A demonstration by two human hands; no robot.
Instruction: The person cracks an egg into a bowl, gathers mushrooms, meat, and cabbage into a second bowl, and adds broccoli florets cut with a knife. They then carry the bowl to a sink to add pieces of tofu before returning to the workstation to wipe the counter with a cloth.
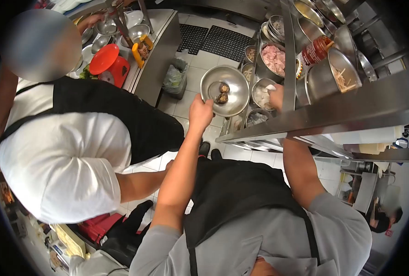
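Gripping a steel bowl [237,79] by its near rim with the left hand [200,110], thumb over the edge and fingers closed beneath. Holding it level in the air above the tiled floor, just off the left edge of the prep station [241,120]. Carrying two dark mushrooms [222,93] close to the bowl's middle, touching each other. Reaching with the right hand [275,96] down into a round steel container [258,82] of white pieces [262,97], just right of the bowl in the station's near row; fingers curled downward, partly hidden behind the upright of the steel shelf [351,110], so cannot tell whether pinching anything. Farther along the same row, a tub of pink raw meat [273,59]. Up on the shelf, near its left edge, a red sauce bottle [316,50] lying tilted beside a pan of pale strips [342,78]. Standing close at the left, a co-worker [66,152] in a white shirt and black apron, facing a counter [160,46] with an orange lid [104,59] near its front edge.
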